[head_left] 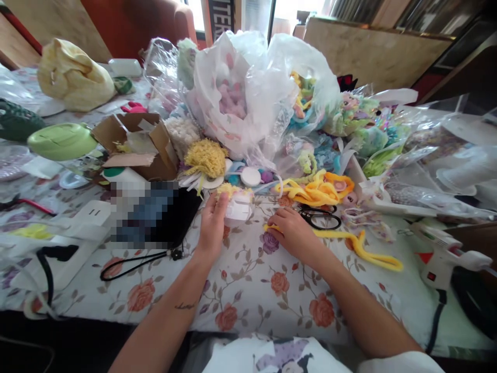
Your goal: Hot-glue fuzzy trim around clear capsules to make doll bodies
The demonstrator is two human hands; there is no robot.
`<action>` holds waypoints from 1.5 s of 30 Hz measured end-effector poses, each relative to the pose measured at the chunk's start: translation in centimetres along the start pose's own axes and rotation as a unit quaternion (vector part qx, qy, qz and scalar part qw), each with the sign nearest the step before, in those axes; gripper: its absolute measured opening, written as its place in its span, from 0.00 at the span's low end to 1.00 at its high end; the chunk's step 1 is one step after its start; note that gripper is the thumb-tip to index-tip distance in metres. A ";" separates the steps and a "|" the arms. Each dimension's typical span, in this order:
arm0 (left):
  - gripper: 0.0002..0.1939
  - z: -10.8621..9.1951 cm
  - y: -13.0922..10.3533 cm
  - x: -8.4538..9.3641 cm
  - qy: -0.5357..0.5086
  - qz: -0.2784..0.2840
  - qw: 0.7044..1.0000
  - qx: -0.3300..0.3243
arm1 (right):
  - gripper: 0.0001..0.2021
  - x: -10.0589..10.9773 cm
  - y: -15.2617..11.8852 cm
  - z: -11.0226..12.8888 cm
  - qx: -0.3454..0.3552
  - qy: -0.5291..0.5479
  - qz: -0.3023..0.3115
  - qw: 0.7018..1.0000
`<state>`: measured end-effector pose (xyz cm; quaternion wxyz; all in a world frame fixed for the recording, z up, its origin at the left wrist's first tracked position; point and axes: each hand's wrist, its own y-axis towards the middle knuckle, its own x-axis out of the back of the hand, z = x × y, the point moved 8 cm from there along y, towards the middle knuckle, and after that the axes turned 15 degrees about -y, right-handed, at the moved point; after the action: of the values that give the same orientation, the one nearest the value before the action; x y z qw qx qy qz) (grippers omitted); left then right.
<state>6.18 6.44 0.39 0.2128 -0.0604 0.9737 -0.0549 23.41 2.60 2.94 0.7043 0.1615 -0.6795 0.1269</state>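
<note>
Flowered cloth covered the table. The left hand was closed on a clear-and-white pack, left of the scissors. The right hand, also left of them, bent its fingers over a yellow strip; whether they pinched it, I couldn't tell. Yellow fluff topped the pack but the strip lay loose, so work looked unfinished; how much remained was unclear. The strip's long axis ran mostly left to right, one end poking leftward from the fingers, the folded end pointing right, beyond the scissors. Behind the scissors sat a yellow bundle; well right, a glue gun.
</note>
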 end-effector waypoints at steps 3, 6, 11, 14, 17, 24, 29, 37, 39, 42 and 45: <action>0.23 0.4 -0.1 -0.1 -0.006 0.014 1.000 0.006 | 0.07 -0.9 0.0 -0.3 -0.010 0.038 0.005 0.999; 0.22 0.4 -0.2 -0.2 0.001 0.015 1.000 0.007 | 0.07 -1.3 -0.5 -1.8 -0.076 0.186 -0.025 0.979; 0.20 0.0 -0.4 -0.7 -0.022 0.013 1.000 0.014 | 0.10 -2.5 -1.8 -5.0 -0.229 0.556 -0.045 0.797; 0.19 -0.3 -0.5 -0.8 -0.016 0.010 1.000 0.015 | 0.12 -2.5 -1.9 -5.3 -0.236 0.683 -0.050 0.689; 0.18 -0.6 -0.7 -1.2 0.022 0.032 0.999 0.001 | 0.10 -2.3 -1.7 -4.9 -0.213 0.724 -0.023 0.656; 0.16 0.2 -0.7 -2.1 0.119 0.079 0.990 0.004 | 0.13 -1.7 -1.9 -4.2 -0.205 0.736 -0.025 0.645; 0.18 0.2 -1.2 -3.2 0.223 0.083 0.971 -0.003 | 0.10 0.3 -2.3 -3.8 -0.183 0.649 -0.071 0.735; 0.20 -0.1 -2.6 -4.7 0.329 0.089 0.940 -0.029 | 0.07 4.6 -2.8 -2.4 -0.139 0.335 -0.196 0.911; 0.20 -0.2 -2.8 -5.1 0.348 0.105 0.931 -0.038 | 0.06 4.5 -2.7 -2.4 -0.148 0.321 -0.203 0.913; 0.21 -0.3 -3.1 -5.4 0.373 0.113 0.920 -0.039 | 0.06 4.0 -2.6 -2.5 -0.163 0.315 -0.207 0.912; 0.24 -0.2 -3.1 -5.2 0.392 0.098 0.914 -0.030 | 0.06 3.6 -2.5 -2.7 -0.172 0.311 -0.198 0.914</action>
<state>11.09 4.17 3.13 -0.1840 0.0559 0.9810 -0.0240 27.02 1.23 6.30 0.9076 0.1217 -0.3915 -0.0898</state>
